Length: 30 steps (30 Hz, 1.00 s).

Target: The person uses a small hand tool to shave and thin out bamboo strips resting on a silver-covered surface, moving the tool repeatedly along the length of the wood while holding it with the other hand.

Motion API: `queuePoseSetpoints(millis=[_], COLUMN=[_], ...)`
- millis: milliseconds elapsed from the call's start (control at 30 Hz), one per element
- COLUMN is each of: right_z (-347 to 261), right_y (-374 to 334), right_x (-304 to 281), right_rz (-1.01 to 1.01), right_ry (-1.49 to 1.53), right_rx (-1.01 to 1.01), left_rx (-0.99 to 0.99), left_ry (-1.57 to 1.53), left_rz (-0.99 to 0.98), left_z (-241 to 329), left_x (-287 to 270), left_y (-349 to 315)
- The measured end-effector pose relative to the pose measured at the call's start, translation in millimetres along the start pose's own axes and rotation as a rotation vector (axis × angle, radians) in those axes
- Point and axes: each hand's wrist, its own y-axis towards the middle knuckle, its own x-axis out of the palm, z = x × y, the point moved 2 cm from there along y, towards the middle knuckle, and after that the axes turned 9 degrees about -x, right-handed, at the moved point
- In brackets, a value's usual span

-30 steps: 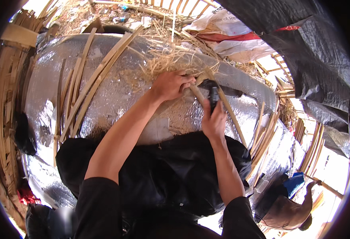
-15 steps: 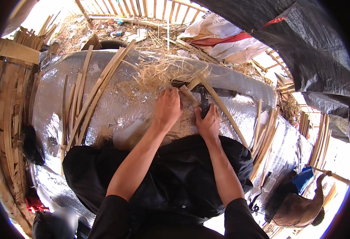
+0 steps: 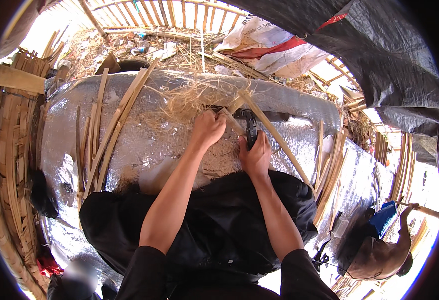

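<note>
The short wooden stick [image 3: 233, 121] lies between the hands, its long axis slanting from beside the left hand [image 3: 209, 131], the nearer to its upper end, down toward the right thumb. The left grip is curled tight, contents hidden; the right hand [image 3: 256, 154] wraps a black tool [image 3: 251, 127]. Half a second ago, the left sat slightly farther from the stick.

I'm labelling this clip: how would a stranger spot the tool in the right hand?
Find the silvery sheet, then the right hand above it. Rising from that grip is the tool: narrow and black, unlike the pale strips beside it.
</note>
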Motion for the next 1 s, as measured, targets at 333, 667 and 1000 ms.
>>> queuePoseSetpoints(millis=[333, 667, 1000], right_z=[1, -1, -53], right_y=[23, 28, 40], right_x=[1, -2, -43], right_rz=[0.040, 0.039, -0.082], right_ry=[-0.036, -0.031, 0.090], right_rx=[0.020, 0.018, -0.060], left_rx=[0.257, 0.275, 0.269], left_ry=[-0.070, -0.146, -0.180], left_rz=[0.351, 0.383, 0.335], left_z=[4, 9, -8], left_x=[16, 14, 22], left_y=[29, 33, 46])
